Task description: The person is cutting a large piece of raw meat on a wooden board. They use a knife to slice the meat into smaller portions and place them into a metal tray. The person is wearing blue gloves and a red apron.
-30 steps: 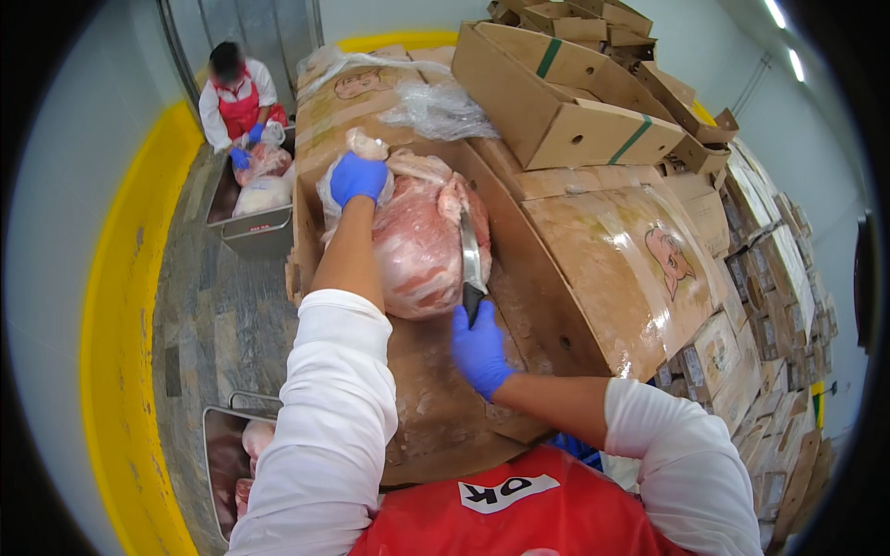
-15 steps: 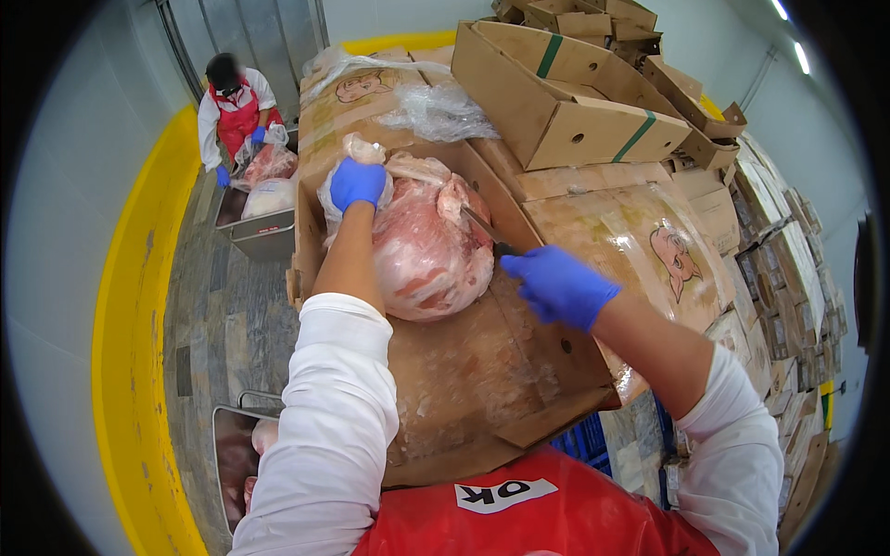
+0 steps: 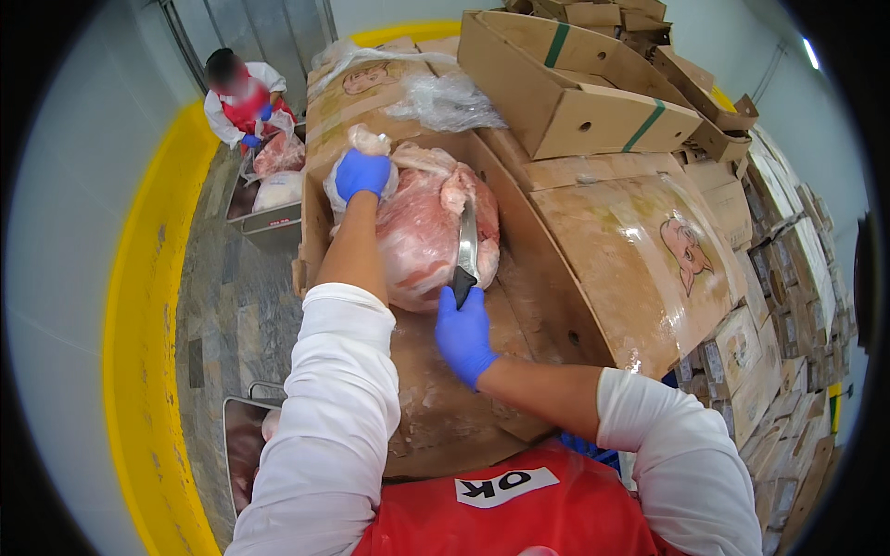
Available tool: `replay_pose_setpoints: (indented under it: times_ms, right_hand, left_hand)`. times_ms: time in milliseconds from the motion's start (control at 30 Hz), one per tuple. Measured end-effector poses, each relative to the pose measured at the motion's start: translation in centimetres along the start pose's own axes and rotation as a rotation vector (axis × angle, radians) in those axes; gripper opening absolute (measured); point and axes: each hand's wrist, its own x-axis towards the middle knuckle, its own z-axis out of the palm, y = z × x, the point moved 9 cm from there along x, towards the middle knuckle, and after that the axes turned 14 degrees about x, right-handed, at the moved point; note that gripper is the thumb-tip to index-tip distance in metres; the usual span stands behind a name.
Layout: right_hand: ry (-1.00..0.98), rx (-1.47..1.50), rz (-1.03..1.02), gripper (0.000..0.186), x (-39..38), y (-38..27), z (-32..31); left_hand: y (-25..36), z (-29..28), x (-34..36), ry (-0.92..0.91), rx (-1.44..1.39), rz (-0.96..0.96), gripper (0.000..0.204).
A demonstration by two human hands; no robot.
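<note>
My left hand (image 3: 362, 174), in a blue glove, is closed on the pale knobby end at the top of a large piece of pink raw meat (image 3: 417, 236), with clear plastic around that end. The meat lies in a long open cardboard box (image 3: 547, 292). My right hand (image 3: 462, 334), also gloved, grips the black handle of a knife (image 3: 468, 243). Its blade points away from me along the meat's right side, its tip at a fatty lump near the top.
A co-worker (image 3: 246, 107) in a red apron handles wrapped meat at a steel bin (image 3: 264, 222), upper left. Another steel bin (image 3: 246, 435) stands lower left. Cardboard boxes (image 3: 593, 120) are stacked behind and right, with crumpled plastic (image 3: 445, 102) on top. A yellow barrier (image 3: 139, 296) lines the left wall.
My right hand swung out to the upper right with the knife, then came back down-left, turning the blade lengthwise again. My left hand keeps its grip. The co-worker's hands have shifted.
</note>
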Motion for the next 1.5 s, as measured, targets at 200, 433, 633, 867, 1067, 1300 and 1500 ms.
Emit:
replay_pose_setpoints:
  times_ms: [200, 433, 633, 867, 1067, 1300, 1500]
  right_hand:
    - [-0.571, -0.091, 0.253, 0.042, 0.8, -9.1, -13.4]
    - [0.205, -0.833, -0.473, 0.04, 5.2, -8.5, -34.0]
    - [-0.04, -0.525, -1.057, 0.038, 4.9, -16.8, -21.3]
    - [-0.39, -0.445, -0.803, 0.04, 19.9, -15.8, 0.7]
    - [-0.482, 0.055, -0.954, 0.028, 27.6, -12.1, 7.1]
    - [-0.495, 0.655, -0.514, 0.016, 29.0, -11.6, 7.8]
    - [-0.525, 0.812, -0.21, 0.021, 30.9, -12.2, 6.0]
  left_hand:
    - [-2.9, 0.2, 3.2, 0.063, 0.045, 0.045, 0.064]
    - [6.5, -3.8, -0.8, -0.294, -0.546, 0.252, 0.044]
    - [10.3, -7.7, -7.4, -0.239, -0.526, 0.305, 0.041]
    - [9.0, -11.3, -9.2, -0.032, -0.255, 0.382, 0.057]
    - [8.1, -13.2, -11.0, 0.09, -0.165, 0.286, 0.063]
    - [8.4, -9.3, -9.7, 0.122, -0.31, 0.299, 0.053]
    - [13.1, -9.9, -10.2, 0.129, -0.311, 0.373, 0.055]
